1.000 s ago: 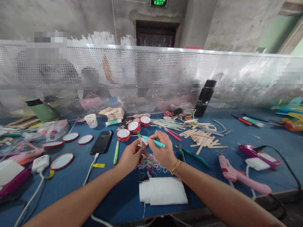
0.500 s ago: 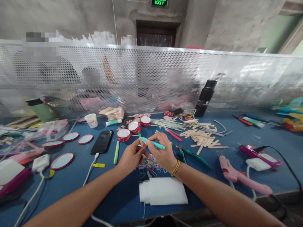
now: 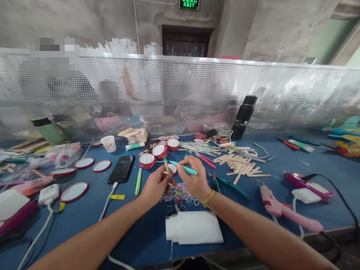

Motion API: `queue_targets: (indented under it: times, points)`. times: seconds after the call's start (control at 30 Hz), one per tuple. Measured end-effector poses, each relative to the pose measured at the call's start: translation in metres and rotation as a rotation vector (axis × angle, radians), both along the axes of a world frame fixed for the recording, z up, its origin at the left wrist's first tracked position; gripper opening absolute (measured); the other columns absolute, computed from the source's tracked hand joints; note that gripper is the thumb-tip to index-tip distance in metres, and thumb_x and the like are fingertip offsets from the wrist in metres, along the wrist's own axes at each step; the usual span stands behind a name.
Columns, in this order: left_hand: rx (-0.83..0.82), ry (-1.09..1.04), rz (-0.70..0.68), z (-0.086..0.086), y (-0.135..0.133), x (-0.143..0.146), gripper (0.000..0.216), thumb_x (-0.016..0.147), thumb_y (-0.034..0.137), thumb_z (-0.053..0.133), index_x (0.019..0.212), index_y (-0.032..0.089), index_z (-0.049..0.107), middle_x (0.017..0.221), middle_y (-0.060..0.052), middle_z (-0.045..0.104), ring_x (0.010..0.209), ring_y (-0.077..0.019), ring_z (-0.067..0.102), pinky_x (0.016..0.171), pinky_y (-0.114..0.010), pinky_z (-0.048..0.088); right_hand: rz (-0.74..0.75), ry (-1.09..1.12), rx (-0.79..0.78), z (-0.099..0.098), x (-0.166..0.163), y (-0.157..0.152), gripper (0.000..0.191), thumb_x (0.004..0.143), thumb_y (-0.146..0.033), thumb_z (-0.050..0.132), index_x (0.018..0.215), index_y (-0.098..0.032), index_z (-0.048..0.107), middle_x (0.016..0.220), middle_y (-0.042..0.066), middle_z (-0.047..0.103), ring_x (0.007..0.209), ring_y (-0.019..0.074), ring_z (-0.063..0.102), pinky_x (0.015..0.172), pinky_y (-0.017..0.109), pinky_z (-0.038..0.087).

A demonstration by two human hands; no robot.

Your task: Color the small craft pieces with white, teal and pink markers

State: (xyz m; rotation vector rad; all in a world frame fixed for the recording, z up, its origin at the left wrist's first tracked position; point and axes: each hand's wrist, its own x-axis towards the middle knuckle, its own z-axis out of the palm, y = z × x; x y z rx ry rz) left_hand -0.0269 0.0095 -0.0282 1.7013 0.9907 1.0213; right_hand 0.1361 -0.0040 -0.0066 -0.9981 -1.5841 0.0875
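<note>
My left hand (image 3: 154,186) is closed round a thin wooden stick (image 3: 166,166) with a green tip, held upright. My right hand (image 3: 194,180), with a gold bracelet at the wrist, pinches a teal marker pen (image 3: 183,168) whose tip lies against the stick. Both hands hover over a heap of small coloured rubber bands (image 3: 179,196) on the blue table (image 3: 84,213). A folded white foam sheet (image 3: 194,227) lies just in front of the hands.
Around lie red-rimmed round lids (image 3: 73,191), small red drums (image 3: 146,160), a black phone (image 3: 121,168), a green pen (image 3: 138,181), loose wooden sticks (image 3: 242,166), green-handled pliers (image 3: 228,184), a pink glue gun (image 3: 284,209), a black bottle (image 3: 243,116). A perforated metal screen (image 3: 180,93) backs the table; people sit behind it.
The right hand has shifted the teal marker slightly along the stick. The left hand and the stick stay almost still.
</note>
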Motion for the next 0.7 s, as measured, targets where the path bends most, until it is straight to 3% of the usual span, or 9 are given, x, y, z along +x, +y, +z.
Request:
queue_targets:
  times: [0.5,0.7]
  points:
    - [-0.001,-0.036,-0.035,-0.0020,-0.0022,0.0017,0.027,0.091,0.047,0.056,0.094,0.020,0.053,0.070,0.001,0.067,0.043,-0.0085,0.052,0.043,-0.020,0.039,0.075,-0.003,0.009,0.0002,-0.0027,-0.0035,0.012,0.085,-0.021,0.059,0.073,-0.022,0.056,0.070,-0.002,0.063,0.070,0.0158,0.057,0.082,0.037,0.038]
    - [-0.008,-0.010,-0.012,0.0017,-0.0016,0.0009,0.026,0.091,0.045,0.055,0.092,0.020,0.051,0.070,0.001,0.068,0.043,-0.0084,0.052,0.044,-0.020,0.040,0.010,-0.006,0.002,0.0005,-0.0009,-0.0022,0.015,0.085,-0.020,0.059,0.071,-0.022,0.055,0.069,-0.003,0.062,0.069,0.0158,0.055,0.082,0.037,0.038]
